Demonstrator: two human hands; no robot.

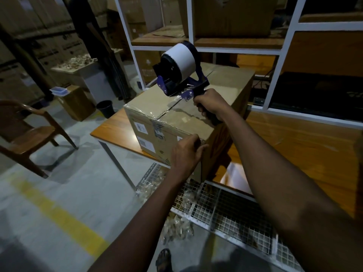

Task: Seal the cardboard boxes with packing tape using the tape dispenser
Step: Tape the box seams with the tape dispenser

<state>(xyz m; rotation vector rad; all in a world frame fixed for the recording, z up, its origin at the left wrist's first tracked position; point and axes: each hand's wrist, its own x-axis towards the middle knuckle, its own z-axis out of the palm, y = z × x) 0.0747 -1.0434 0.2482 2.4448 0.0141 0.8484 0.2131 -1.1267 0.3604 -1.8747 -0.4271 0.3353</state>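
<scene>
Cardboard box sits on wooden table, right hand gripping handle of blue tape dispenser with its front end on the box's top seam, left hand with curled fingers holding the box's near upper corner.

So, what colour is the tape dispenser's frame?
Blue, on the tape dispenser; the tape roll is white. Best seen in the head view.
</scene>
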